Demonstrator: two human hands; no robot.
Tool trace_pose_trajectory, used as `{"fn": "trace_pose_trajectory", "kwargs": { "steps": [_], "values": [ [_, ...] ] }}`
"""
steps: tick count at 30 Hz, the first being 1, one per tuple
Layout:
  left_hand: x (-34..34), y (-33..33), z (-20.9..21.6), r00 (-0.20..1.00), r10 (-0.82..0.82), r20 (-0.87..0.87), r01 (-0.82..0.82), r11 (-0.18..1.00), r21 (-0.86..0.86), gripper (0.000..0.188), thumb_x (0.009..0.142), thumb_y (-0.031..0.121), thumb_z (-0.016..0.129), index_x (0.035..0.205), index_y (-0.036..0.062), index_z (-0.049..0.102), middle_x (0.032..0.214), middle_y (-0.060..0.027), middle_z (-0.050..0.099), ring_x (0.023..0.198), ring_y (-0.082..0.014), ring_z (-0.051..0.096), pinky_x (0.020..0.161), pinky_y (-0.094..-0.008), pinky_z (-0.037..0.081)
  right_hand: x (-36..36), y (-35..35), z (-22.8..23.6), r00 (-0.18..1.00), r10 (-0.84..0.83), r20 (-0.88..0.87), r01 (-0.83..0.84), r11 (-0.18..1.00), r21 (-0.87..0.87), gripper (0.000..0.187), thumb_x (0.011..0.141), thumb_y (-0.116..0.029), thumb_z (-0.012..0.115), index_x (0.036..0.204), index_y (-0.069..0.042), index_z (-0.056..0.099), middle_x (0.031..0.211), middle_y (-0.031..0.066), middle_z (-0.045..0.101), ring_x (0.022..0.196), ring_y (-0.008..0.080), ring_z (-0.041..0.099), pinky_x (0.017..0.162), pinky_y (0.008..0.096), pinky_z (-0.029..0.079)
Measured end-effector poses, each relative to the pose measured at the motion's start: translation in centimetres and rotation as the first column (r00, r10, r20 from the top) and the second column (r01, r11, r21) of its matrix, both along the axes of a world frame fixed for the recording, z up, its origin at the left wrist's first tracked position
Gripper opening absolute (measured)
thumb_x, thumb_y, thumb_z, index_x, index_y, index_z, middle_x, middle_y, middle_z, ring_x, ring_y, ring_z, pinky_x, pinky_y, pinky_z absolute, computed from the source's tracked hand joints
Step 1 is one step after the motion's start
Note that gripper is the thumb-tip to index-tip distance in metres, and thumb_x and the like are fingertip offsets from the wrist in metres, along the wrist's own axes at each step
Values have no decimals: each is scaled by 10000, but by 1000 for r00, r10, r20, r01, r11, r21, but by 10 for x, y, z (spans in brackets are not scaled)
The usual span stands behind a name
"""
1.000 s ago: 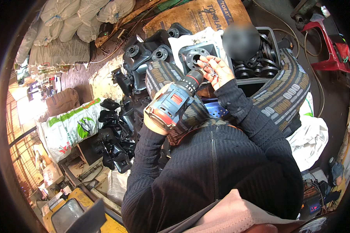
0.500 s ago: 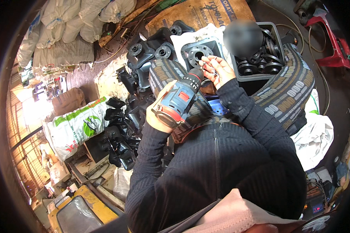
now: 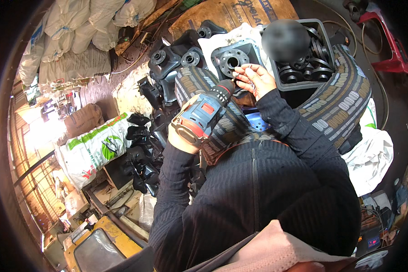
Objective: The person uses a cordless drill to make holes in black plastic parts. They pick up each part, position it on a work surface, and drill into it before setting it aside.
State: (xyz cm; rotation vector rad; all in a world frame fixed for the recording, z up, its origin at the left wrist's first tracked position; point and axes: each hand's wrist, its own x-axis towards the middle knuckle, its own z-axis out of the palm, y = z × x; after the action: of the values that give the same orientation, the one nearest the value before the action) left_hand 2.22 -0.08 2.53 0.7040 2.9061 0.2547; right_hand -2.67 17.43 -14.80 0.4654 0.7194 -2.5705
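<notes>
My left hand (image 3: 180,136) grips a blue-grey and red cordless drill (image 3: 200,117), its chuck pointing up and right. Close to the chuck's tip, my right hand (image 3: 257,82) has thumb and fingers drawn together in a pinch; what lies between them is too small to make out. Just beyond both hands sits a black square-based part with a round, holed flange (image 3: 232,61), on a white sack (image 3: 209,45). Below my right hand a blue holed piece (image 3: 256,121) shows between my legs, clad in patterned trousers (image 3: 333,104).
A grey bin (image 3: 324,51) of black ring-shaped parts stands beyond my right hand. Black flanged parts (image 3: 165,63) are heaped to the left, near a white-green sack (image 3: 95,147). A red plastic stool (image 3: 390,43) is at far right. Filled white bags (image 3: 61,27) are stacked upper left.
The whole view has shifted slightly. The drill has drawn a little left, and the fingers of my right hand have moved slightly; both hands keep nearly the same pose.
</notes>
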Motion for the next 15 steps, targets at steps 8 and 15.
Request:
{"fn": "trace_pose_trajectory", "kwargs": {
  "steps": [8,15],
  "values": [
    [-8,-11,2,999,43,-14,-42,997,61,248,704,169,662,936,94,616,854,-67,631,772,-263,618,698,-361,497,0,-5,-19,983,-75,168,99,984,-145,185,914,-166,495,1042,-34,513,1013,114,604,853,185,626,673,294,558],
    [-12,-40,-26,887,320,333,-401,891,211,389,694,139,719,1049,54,586,982,-86,634,877,-216,624,766,-325,494,-23,10,-50,980,-112,162,72,969,237,260,910,-245,516,1064,-40,554,714,-10,521,433,24,378,347,168,282]
  ]
}}
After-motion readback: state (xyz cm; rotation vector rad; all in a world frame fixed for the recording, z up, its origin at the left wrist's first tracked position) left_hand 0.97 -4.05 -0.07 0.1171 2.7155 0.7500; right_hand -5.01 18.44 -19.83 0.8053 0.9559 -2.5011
